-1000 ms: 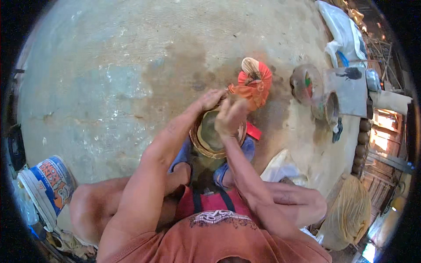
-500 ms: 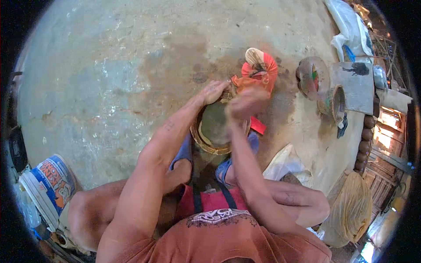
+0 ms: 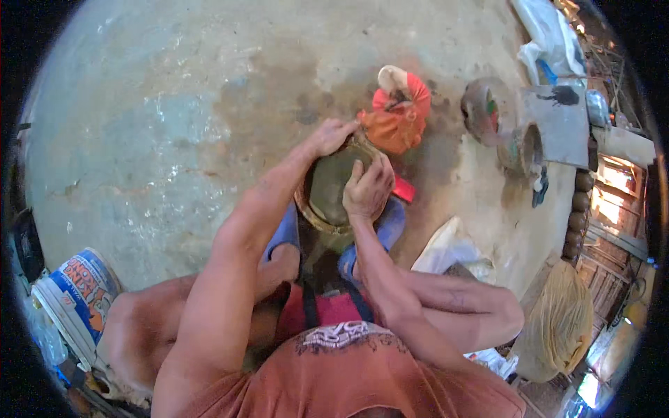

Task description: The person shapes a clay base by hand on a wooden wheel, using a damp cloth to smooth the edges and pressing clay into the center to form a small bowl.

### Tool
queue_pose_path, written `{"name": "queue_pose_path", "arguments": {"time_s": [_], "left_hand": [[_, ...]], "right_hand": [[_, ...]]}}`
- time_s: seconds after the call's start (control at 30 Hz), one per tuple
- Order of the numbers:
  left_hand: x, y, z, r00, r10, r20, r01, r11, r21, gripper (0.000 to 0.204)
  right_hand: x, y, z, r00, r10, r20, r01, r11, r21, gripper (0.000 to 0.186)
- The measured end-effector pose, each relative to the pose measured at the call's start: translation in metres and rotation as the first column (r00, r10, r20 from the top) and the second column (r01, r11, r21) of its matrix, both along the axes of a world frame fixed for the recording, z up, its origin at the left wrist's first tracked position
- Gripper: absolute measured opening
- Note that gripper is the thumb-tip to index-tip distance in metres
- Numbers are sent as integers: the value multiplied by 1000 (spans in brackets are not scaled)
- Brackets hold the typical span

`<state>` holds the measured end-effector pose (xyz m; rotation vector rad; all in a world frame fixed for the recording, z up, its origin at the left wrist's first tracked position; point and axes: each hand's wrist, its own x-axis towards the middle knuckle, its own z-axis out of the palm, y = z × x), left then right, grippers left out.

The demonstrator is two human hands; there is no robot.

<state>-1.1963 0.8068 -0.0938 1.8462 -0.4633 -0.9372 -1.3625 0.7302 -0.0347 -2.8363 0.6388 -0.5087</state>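
A round vessel (image 3: 325,193) with a pale brown rim and grey-green inside sits between my feet in blue footwear (image 3: 284,233). My left hand (image 3: 333,136) is closed on the far rim, beside a bundle (image 3: 396,125) of orange, red and cream cloth. My right hand (image 3: 369,182) has its fingers curled over the right side of the rim, thumb raised. A small red piece (image 3: 405,190) lies just right of this hand.
At the right stand two worn pots (image 3: 481,111) by a grey board (image 3: 550,125). A white sack (image 3: 435,247) lies beside my right knee, a tan sack (image 3: 557,320) farther right. A blue-and-white bucket (image 3: 80,299) is at lower left, on the concrete floor (image 3: 160,139).
My right hand, raised and blurred above the vessel before, has come down onto the right side of its rim. My left hand stays at the far rim.
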Motion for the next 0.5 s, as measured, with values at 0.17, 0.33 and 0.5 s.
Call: {"name": "queue_pose_path", "arguments": {"time_s": [0.17,0.33,0.5], "left_hand": [[9,1,-3,981,-87,175,88,996,0,58],[6,5,-31,920,-80,384,109,993,-52,57],[7,3,1,999,-16,47,15,1000,7,60]], "right_hand": [[24,-15,-11,982,-49,184,42,998,40,68],[39,-12,-24,998,-47,38,48,999,-11,68],[50,-37,-20,912,-12,409,-23,996,82,45]]}}
